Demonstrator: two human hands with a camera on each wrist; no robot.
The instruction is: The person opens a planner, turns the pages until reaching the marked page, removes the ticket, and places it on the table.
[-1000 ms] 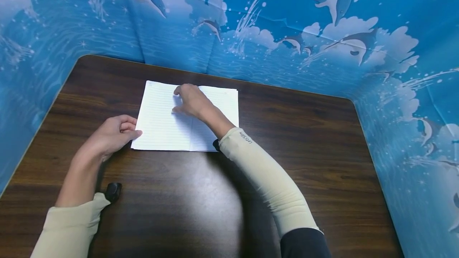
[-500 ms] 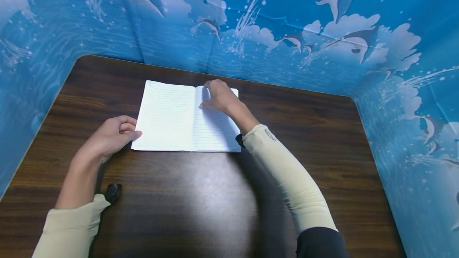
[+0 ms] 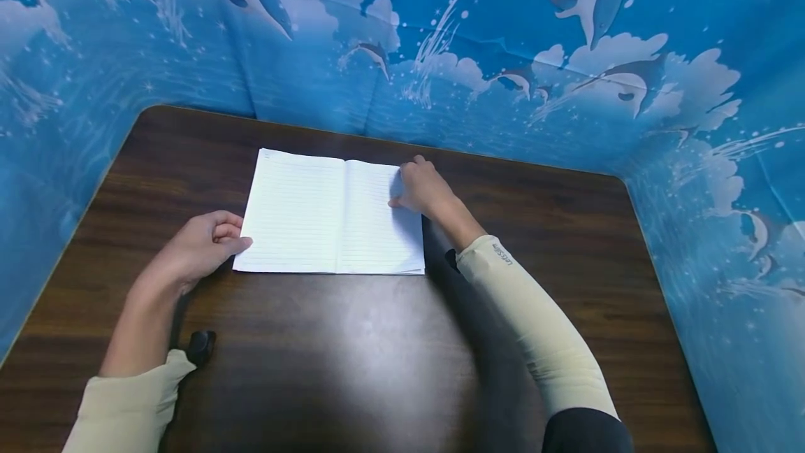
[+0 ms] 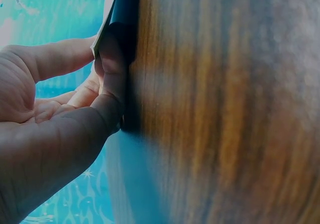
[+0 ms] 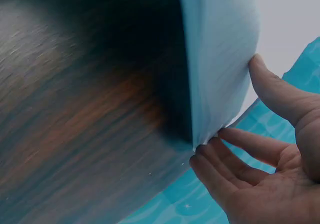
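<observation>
An open notebook (image 3: pixel 302 212) with lined white pages lies toward the back of the table. My left hand (image 3: pixel 204 243) pinches its left edge, thumb on the page and the other fingers under the cover; in the left wrist view the notebook's edge (image 4: pixel 96 46) shows between thumb and fingers. At the notebook's upper right corner is my right hand (image 3: pixel 428 187). In the right wrist view its thumb (image 5: pixel 262 74) touches the page face, while the fairly straight fingers (image 5: pixel 215 176) meet the edges of the stacked pages (image 5: pixel 225 49).
The dark wood-grain table (image 3: pixel 352 341) extends around the notebook. A blue dolphin-print cloth (image 3: pixel 402 40) hangs close along its back and sides. Pale sleeves cover both forearms, and a small black device (image 3: pixel 201 348) sits at the left wrist.
My right hand has moved rightward from the left page, across the fold, to the notebook's right edge. My left hand stays at the left edge. The notebook lies open as before.
</observation>
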